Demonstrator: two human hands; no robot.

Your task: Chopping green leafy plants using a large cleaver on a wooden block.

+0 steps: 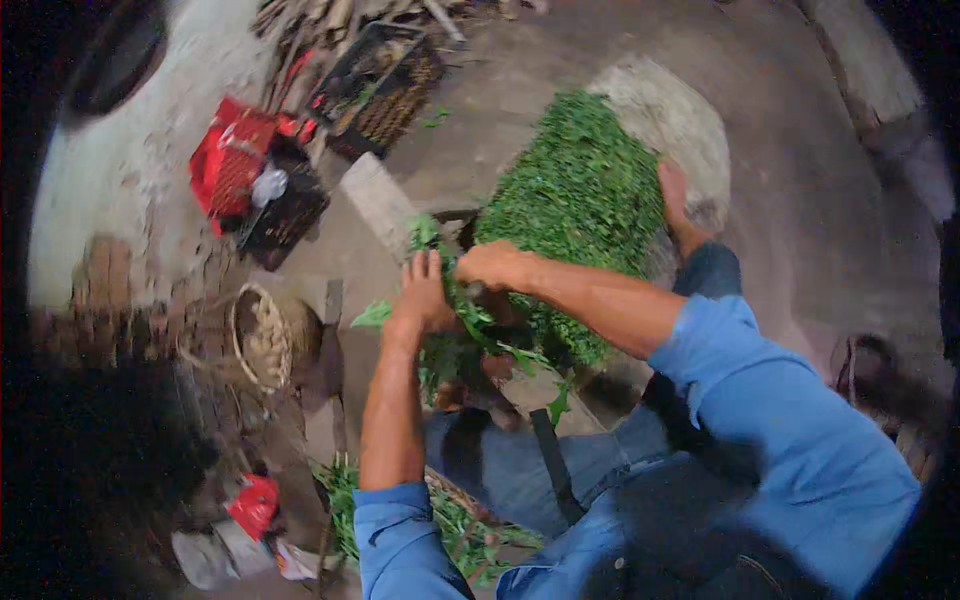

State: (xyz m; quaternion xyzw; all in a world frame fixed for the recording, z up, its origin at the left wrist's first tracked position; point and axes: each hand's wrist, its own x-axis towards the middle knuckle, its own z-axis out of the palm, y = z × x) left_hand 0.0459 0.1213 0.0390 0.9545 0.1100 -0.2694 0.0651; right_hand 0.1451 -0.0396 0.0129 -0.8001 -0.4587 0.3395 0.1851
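Observation:
My left hand [426, 292] lies over a bunch of leafy greens [469, 311], its fingers pointing away from me and its thumb side hidden. Loose leaves stick out beyond the fingertips and to the left. Close beside it, my right hand [493, 265] is curled into a fist at the same bunch; whatever it holds is hidden. Behind the right forearm spreads a large heap of finely chopped greens [574, 180] on a pale sheet or sack [686, 127]. More uncut greens [465, 529] lie at the bottom, partly behind my left sleeve.
A bare foot [673, 187] rests against the heap's right edge. A woven basket [261, 337] of pale round pieces stands at left. Beyond are a pale board [379, 199], a black crate [386, 90], a red bag [232, 157] and stacked sticks [300, 45]. A small red packet [255, 506] lies lower left.

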